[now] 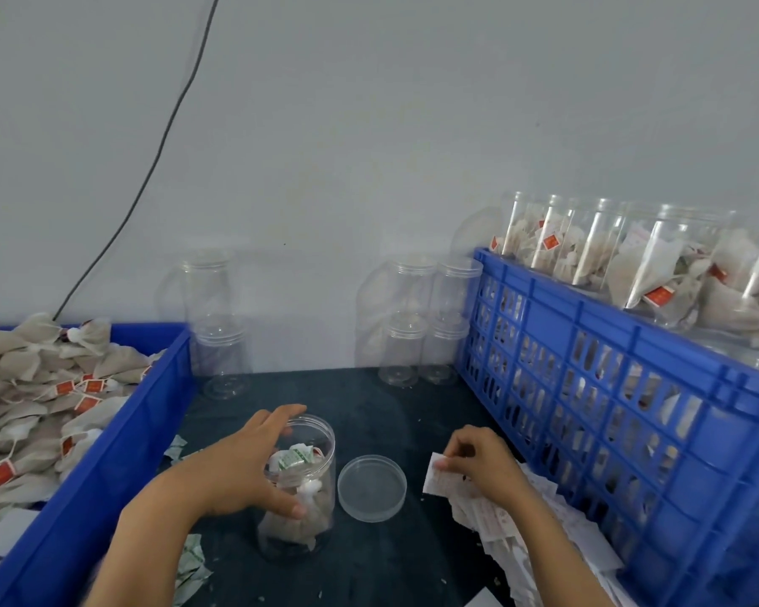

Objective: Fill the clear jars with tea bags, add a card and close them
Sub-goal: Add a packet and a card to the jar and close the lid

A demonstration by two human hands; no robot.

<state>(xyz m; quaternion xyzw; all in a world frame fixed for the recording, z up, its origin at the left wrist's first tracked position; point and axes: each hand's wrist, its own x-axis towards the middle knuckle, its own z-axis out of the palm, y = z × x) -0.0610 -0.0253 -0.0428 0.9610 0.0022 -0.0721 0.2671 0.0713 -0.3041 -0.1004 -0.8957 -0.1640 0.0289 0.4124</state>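
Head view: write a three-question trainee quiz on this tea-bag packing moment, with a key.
1. True or false: the lid is already screwed onto the open jar.
2. Which hand pinches a card? A) left hand B) right hand
3. Fill in: the filled jars are stacked in the blue ____ on the right.

Key: 1 false, it lies on the table beside the jar; 2 B; 3 crate.

Dark table point(386, 414): jar point(299, 492), lid point(372, 488), seemingly cards point(513, 519).
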